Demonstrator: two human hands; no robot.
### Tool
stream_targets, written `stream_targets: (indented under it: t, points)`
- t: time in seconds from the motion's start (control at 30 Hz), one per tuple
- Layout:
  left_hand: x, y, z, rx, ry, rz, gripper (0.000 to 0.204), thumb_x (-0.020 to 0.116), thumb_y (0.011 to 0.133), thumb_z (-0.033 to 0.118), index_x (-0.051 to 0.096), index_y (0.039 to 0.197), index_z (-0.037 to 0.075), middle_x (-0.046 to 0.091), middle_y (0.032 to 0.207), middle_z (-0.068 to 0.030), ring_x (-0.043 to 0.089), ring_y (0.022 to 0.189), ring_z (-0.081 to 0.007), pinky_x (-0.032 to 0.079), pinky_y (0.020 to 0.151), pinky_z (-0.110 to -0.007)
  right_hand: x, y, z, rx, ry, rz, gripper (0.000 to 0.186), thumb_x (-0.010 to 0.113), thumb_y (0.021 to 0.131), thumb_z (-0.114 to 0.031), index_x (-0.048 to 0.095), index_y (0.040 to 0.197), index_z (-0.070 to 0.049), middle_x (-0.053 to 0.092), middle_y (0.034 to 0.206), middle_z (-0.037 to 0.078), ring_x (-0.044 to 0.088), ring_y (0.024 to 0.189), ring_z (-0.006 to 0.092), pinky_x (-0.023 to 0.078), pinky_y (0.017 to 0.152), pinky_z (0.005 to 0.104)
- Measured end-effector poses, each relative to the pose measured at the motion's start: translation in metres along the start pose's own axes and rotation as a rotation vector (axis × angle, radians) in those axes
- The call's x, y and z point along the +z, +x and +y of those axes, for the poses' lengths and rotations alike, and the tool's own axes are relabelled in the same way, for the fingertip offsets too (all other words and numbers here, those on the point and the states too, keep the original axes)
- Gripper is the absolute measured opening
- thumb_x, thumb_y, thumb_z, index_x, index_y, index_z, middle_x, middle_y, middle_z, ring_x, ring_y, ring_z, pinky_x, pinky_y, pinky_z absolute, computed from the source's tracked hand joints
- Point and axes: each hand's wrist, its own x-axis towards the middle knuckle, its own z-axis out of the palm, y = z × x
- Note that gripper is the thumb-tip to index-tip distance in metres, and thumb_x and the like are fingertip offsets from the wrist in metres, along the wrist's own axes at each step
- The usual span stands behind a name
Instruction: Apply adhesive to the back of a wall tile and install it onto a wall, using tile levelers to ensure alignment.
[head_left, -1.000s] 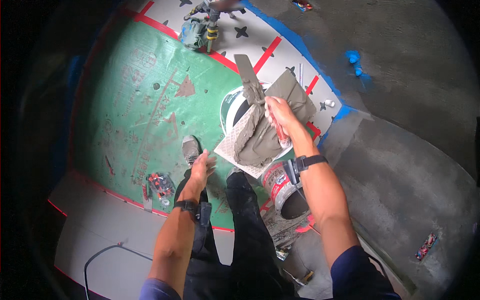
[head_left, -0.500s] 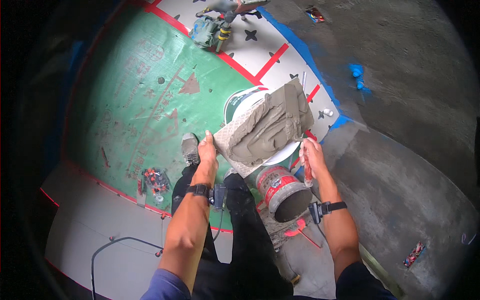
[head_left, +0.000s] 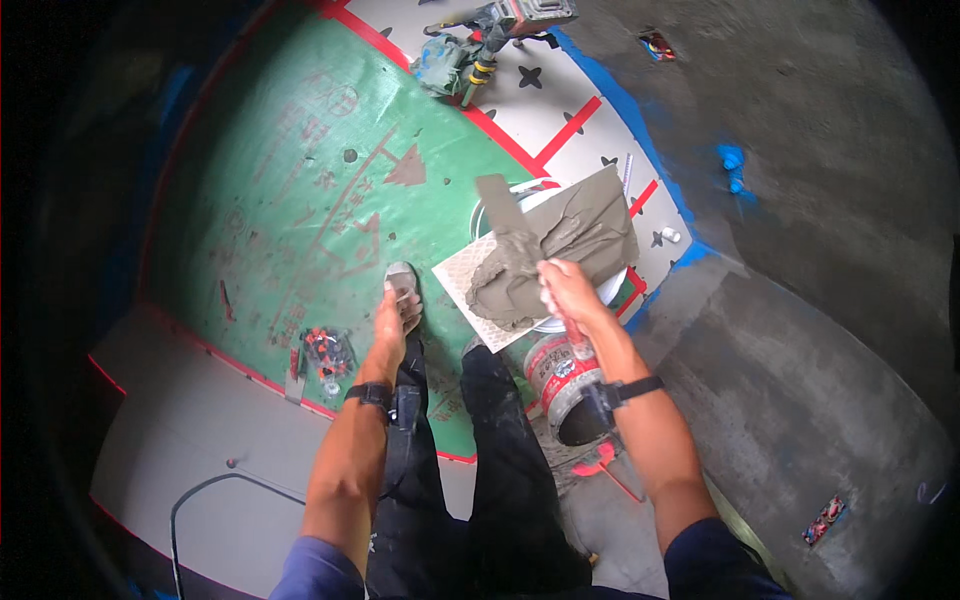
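Observation:
A tile with a ribbed pale back [head_left: 462, 272] lies across a round white bucket [head_left: 606, 290], which it mostly hides. Thick grey mortar [head_left: 590, 225] covers most of the tile, leaving its near left strip bare. My right hand [head_left: 572, 292] is closed on the red handle of a trowel [head_left: 503, 208]. The trowel's flat, mortar-smeared blade reaches over the tile's far left edge. Off to the left of the tile, my left hand [head_left: 393, 312] is held over my shoe, with nothing in it and its fingers apart.
A red and white bucket [head_left: 562, 370] leans close by my right knee. Green sheeting [head_left: 300, 220] covers the floor at left, with a bag of small orange and black parts [head_left: 328, 352]. A tool on a stand [head_left: 480, 70] is at the far side; a grey wall [head_left: 820, 200] rises at right.
My left hand has let go of the tile's left corner and drawn back. The trowel has swung left across the mortar, from the far right part to the left edge.

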Motion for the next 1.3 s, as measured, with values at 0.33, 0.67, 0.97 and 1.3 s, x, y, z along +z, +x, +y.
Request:
stream_targets:
  t: [0.33,0.67,0.97,1.3]
  points:
    - [-0.079,-0.008,-0.040,0.039,0.194,-0.015,0.067,0.041,0.101,0.059,0.056,0.131,0.002,0.069,0.104,-0.0135,0.065,0.084,-0.0193,0.051,0.075,-0.033,0.022,0.013,-0.003,-0.129,0.135,-0.195,0.027,0.052,0.100,-0.029,0.051,0.081,-0.010,0.048,0.059,-0.002,0.043,0.043,0.0080,0.034,0.038,0.0250]
    - [-0.028,-0.035,-0.043,-0.026,0.175,-0.130,0.061,0.042,0.101,0.056,0.058,0.131,0.005,0.070,0.109,-0.0096,0.063,0.093,-0.0200,0.049,0.081,-0.034,0.011,-0.040,0.020,-0.022,-0.327,-0.130,0.029,0.053,0.099,-0.030,0.051,0.081,-0.008,0.048,0.060,0.000,0.042,0.044,0.0083,0.032,0.040,0.0256]
    - [-0.068,-0.037,-0.076,0.008,0.251,-0.158,0.060,0.043,0.102,0.053,0.056,0.131,0.002,0.069,0.108,-0.0117,0.063,0.086,-0.0195,0.051,0.076,-0.033,0.137,0.041,0.002,-0.300,-0.390,-0.234,0.032,0.052,0.098,-0.029,0.050,0.077,-0.004,0.049,0.060,0.001,0.048,0.053,0.0114,0.039,0.049,0.0317]
    - [-0.139,-0.052,-0.087,0.016,0.302,-0.075,0.051,0.054,0.100,0.049,0.063,0.121,0.003,0.067,0.091,-0.0052,0.056,0.073,-0.0108,0.046,0.064,-0.027,-0.012,-0.071,0.073,-0.418,-0.698,0.125,0.031,0.059,0.093,-0.032,0.056,0.086,-0.002,0.063,0.076,0.019,0.061,0.069,0.0348,0.047,0.065,0.0442]
